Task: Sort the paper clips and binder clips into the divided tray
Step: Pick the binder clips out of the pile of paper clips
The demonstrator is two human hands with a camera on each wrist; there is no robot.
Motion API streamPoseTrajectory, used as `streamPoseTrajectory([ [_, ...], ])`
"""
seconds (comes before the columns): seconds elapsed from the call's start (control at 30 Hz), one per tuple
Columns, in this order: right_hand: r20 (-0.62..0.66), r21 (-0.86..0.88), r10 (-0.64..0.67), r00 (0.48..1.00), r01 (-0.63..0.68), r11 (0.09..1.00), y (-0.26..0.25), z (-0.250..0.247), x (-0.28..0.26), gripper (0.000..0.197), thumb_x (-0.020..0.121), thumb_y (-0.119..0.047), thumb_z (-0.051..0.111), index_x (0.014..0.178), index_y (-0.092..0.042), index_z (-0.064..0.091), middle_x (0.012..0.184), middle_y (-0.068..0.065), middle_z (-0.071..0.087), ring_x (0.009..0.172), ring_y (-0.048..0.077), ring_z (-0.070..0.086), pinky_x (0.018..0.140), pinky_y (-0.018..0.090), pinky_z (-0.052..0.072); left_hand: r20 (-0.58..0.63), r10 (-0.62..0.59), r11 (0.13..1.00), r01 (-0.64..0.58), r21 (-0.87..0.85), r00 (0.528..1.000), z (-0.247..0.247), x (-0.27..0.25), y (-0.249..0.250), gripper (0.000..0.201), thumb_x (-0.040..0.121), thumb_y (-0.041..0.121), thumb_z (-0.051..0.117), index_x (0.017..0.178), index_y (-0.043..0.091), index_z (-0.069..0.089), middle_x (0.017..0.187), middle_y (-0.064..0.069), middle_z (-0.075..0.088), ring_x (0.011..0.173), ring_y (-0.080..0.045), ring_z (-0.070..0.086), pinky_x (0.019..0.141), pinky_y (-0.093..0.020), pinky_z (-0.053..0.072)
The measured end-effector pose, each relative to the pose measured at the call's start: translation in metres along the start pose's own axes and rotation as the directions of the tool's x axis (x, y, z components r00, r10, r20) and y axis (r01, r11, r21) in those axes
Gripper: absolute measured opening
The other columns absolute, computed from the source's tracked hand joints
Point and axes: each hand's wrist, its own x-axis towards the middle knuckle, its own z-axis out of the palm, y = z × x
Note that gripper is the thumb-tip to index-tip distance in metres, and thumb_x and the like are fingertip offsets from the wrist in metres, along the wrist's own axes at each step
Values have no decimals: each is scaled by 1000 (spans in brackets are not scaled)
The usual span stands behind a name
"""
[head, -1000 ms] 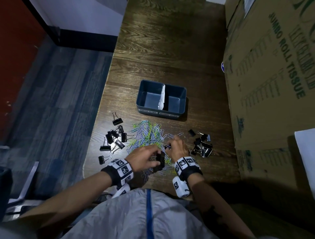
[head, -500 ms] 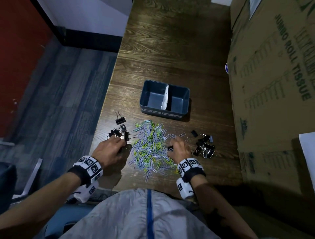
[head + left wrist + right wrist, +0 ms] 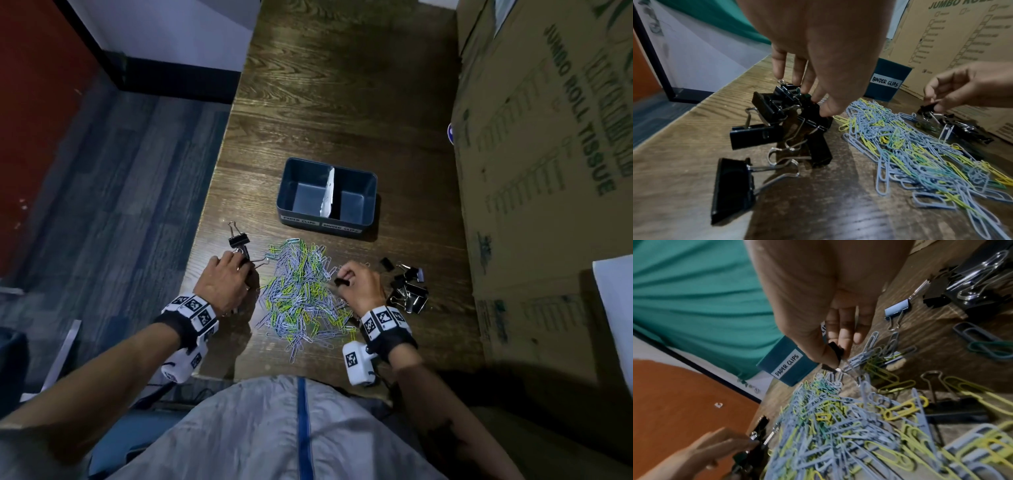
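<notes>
Dark wood-grain bench [image 3: 342, 102] carries a blue divided tray [image 3: 371, 192], both compartments bare, labels on its near wall. Nearer: central pile of blue, yellow and green paper clips [image 3: 301, 291], black binder clips at left [image 3: 238, 241] and right [image 3: 409, 291]. Large cardboard box [image 3: 548, 171] along the right edge.

My blue divided tray [image 3: 327, 222] has two white labels on its front wall: "PAPER CLIPS" [image 3: 787, 364] on the left compartment, "BINDER CLIPS" [image 3: 887, 83] on the right. The big cardboard box [image 3: 548, 171] to my right reads "JUMBO ROLL TISSUE" in green caps; its smaller print is too blurry to read.
</notes>
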Motion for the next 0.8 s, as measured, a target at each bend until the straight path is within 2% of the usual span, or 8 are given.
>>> streamPoseTrajectory([
  [0.13, -70, 195, -6, 998, 20, 981, -4, -7, -2, 26, 79, -4, 78, 89, -24, 65, 91, -10, 67, 88, 12, 65, 81, 34, 58, 16, 46, 999, -47, 6, 999, 3, -1, 17, 53, 85, 31, 54, 135, 17, 45, 129, -10, 47, 117, -28, 42, 94, -43, 37],
  [0.23, -176, 235, 1, 984, 41, 971, 4, -21, 0, 25, 81, 3, 74, 94, -17, 68, 95, -5, 67, 87, 11, 63, 79, 24, 56, -1, 155, 988, -155, -31, 988, 3, 0, 41, 51, 85, 24, 57, 134, 18, 46, 128, -8, 48, 116, -24, 42, 97, -41, 37],
  [0.3, -267, 162, 32, 963, 13, 987, 18, -33, 2, 22, 82, 2, 73, 95, -15, 69, 99, -1, 67, 86, 13, 63, 73, 19, 52, -1, 243, 969, -243, -48, 970, 3, 4, 56, 51, 83, 22, 61, 132, 18, 46, 130, -7, 48, 116, -23, 43, 99, -40, 38],
  [0.43, -405, 25, 116, 907, -115, 993, 55, -52, 6, 23, 82, 3, 71, 91, -17, 72, 104, 4, 69, 93, 21, 65, 79, 33, 55, 19, 389, 921, -389, 6, 921, 8, 13, 85, 54, 85, 25, 62, 134, 18, 39, 136, -9, 44, 120, -24, 41, 102, -42, 38],
  [0.5, -414, -7, 150, 898, -168, 986, 67, -56, 4, 22, 82, 4, 70, 93, -15, 72, 106, 9, 69, 96, 25, 64, 79, 33, 53, 18, 458, 889, -458, 19, 889, 9, 15, 98, 59, 86, 26, 62, 138, 20, 35, 140, -10, 42, 123, -25, 40, 101, -42, 38],
  [0.6, -443, -146, 58, 895, -135, 980, 72, -56, -6, 21, 80, 0, 72, 94, -15, 71, 106, 12, 65, 102, 30, 58, 83, 42, 53, 22, 539, 842, -539, 28, 842, 9, 17, 112, 66, 91, 34, 55, 147, 25, 20, 152, -12, 26, 132, -30, 32, 103, -48, 36],
  [0.67, -375, -191, -29, 927, -46, 980, 68, -46, -17, 21, 79, -2, 75, 95, -16, 71, 107, 7, 63, 100, 26, 57, 84, 40, 52, 34, 565, 824, -566, 38, 825, 8, 20, 118, 69, 95, 37, 48, 150, 28, 8, 159, -10, 11, 137, -32, 24, 106, -51, 31],
  [0.8, -1, -242, -65, 998, 63, 968, 61, -8, -37, 17, 80, -18, 80, 92, -25, 71, 104, -7, 63, 90, 14, 65, 77, 30, 57, 60, 606, 788, -609, 90, 793, 7, 30, 131, 76, 94, 43, 50, 150, 30, 1, 161, -8, 1, 141, -33, 17, 104, -50, 30],
])
